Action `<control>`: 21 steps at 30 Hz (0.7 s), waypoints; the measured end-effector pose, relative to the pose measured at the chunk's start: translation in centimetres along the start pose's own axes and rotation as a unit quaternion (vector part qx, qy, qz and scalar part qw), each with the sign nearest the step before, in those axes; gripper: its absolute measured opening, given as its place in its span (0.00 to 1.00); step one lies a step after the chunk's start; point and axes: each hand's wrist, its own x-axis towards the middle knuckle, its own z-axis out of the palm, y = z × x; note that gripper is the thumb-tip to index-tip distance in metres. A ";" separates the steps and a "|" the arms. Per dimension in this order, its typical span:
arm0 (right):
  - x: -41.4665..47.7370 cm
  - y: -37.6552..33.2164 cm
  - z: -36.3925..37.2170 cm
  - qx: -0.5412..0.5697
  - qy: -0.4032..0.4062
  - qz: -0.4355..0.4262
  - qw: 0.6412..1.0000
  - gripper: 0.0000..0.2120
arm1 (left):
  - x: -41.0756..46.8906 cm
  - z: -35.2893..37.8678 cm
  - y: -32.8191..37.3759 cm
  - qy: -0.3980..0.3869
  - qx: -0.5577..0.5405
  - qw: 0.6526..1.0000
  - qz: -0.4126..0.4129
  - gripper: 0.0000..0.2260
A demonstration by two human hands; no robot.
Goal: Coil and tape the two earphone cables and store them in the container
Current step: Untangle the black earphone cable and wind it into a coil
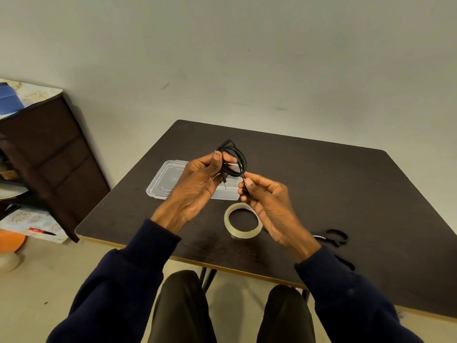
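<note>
Now | left hand (197, 184) fingers grip coiled cable (241, 160) | right hand (267, 201) fingers pinch its end | container (168, 179) behind, contents unclear

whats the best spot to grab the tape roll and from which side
Pinch the tape roll's band, one finger in the hole and the thumb outside, coming from above at its near left arc. It lies flat on the table with the hole up, and its right arc is hidden by the right hand, which pinches the earphone cable.
</note>
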 end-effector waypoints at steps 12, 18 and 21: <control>-0.5 0.0 -0.5 -0.438 0.025 -0.256 0.861 0.13 | -0.4 0.1 -0.7 0.064 0.207 0.973 0.082 0.11; 0.1 -1.5 -0.2 -0.577 -0.029 -0.333 0.745 0.16 | -0.3 0.1 -0.8 0.050 0.295 0.949 0.103 0.11; 0.5 -2.6 -0.1 -0.600 -0.066 -0.355 0.714 0.16 | -0.2 0.1 -0.8 0.028 0.319 0.942 0.100 0.11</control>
